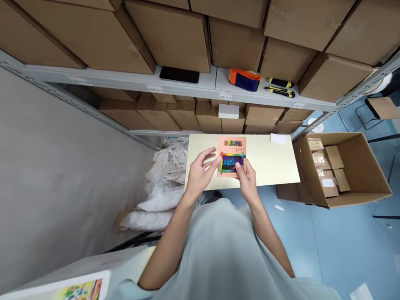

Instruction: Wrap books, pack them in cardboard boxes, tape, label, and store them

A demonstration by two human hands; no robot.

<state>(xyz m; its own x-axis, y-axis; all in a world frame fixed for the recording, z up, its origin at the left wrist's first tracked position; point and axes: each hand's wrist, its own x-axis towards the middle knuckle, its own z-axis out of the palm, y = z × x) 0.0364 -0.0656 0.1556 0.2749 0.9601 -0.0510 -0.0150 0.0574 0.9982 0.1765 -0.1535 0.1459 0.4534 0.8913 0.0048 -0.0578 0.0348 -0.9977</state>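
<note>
My right hand [248, 179] grips a pink printed card [226, 145] by its lower right side, thumb on the front. The card has a dark picture in a rainbow-coloured frame, with dark lettering above it. It is held over a pale yellow board [268, 162]. At the card's left edge is my left hand [201, 172], its fingers apart and its thumb tip at the edge. Whether that thumb touches the card I cannot tell. A small white paper [278, 138] lies at the board's far edge.
Brown boxes [170, 34] fill the shelves ahead. On the shelf [205, 85] are a black phone [179, 75], an orange and blue tape dispenser [244, 79] and yellow-black cutters [280, 87]. An open carton [367, 181] with small boxes stands right; white bags [163, 198] lie left.
</note>
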